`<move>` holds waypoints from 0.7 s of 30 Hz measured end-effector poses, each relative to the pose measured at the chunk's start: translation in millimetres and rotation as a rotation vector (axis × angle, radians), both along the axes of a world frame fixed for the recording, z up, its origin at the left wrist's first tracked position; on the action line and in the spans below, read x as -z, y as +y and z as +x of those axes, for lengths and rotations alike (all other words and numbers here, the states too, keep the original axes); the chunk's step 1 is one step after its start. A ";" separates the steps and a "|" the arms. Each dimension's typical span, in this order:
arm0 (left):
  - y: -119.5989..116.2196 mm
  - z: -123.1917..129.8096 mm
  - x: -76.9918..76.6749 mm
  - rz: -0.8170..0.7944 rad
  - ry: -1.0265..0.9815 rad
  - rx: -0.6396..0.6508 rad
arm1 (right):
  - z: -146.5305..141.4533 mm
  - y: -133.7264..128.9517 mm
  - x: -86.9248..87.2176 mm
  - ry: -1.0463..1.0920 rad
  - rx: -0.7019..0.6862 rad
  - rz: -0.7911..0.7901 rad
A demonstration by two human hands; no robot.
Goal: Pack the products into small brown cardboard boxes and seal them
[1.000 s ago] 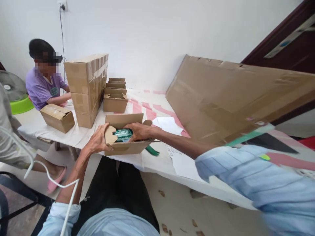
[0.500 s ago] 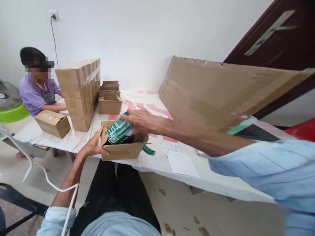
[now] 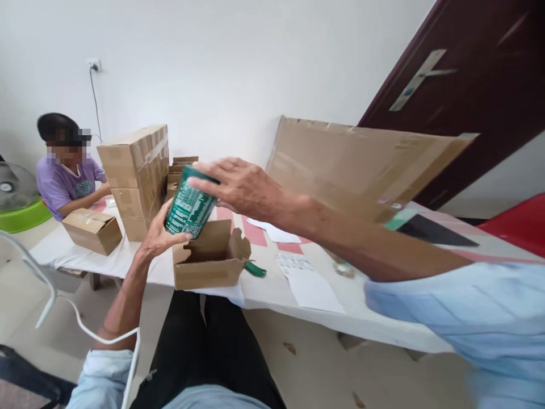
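Both my hands hold a dark green can (image 3: 191, 204) with white print, tilted above an open cardboard box (image 3: 208, 275). My left hand (image 3: 164, 233) is wrapped round its lower end. At the upper end, my right hand (image 3: 238, 184) grips the can with the fingers over its top. The box stands at the near edge of the table with its flaps up; its bottom is partly hidden from me. Just right of the box lies a green curved object (image 3: 256, 269), perhaps a tape cutter or knife handle.
Stacked cartons (image 3: 138, 179) stand at the left, with a closed box (image 3: 91, 230) beside them and open boxes (image 3: 185, 161) behind. A person (image 3: 70, 182) in purple sits there. Printed paper (image 3: 313, 284) lies right of centre. A large cardboard sheet (image 3: 340, 170) leans near the door (image 3: 477, 96).
The green can has come up out of the box. My left hand has let go of the box's side and taken hold of the can's lower end.
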State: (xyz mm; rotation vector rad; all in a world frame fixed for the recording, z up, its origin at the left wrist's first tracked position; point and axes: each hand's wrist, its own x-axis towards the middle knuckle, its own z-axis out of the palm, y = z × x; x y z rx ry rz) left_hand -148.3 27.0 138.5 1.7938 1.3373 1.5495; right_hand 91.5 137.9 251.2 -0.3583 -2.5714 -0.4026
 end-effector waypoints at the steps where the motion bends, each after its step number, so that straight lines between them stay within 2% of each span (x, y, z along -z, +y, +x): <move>1: 2.3 2.3 3.3 0.014 -0.055 -0.028 | -0.7 -0.4 5.7 0.082 0.029 -0.051; 3: 6.6 6.0 7.9 0.046 -0.151 -0.075 | -5.8 -3.7 23.3 0.254 0.095 -0.220; 5: 11.8 9.9 7.4 0.085 -0.206 -0.094 | -17.4 -9.8 46.9 0.386 0.089 -0.471; 8: 22.2 15.2 0.9 0.129 -0.290 -0.048 | -42.9 -16.5 82.6 0.574 -0.137 -0.816; 11: 32.4 14.3 1.8 0.103 -0.376 -0.008 | -65.9 -10.8 107.0 0.773 -0.296 -0.984; 13: 37.2 9.4 10.4 0.004 -0.422 -0.011 | -75.6 -0.9 116.9 0.796 -0.279 -1.121; 17: 43.5 -1.5 34.4 -0.252 -0.463 -0.049 | -83.5 16.4 130.8 0.717 -0.098 -1.427; 21: 49.7 -5.0 46.2 -0.313 -0.458 -0.085 | -84.6 20.3 139.8 0.678 -0.031 -1.504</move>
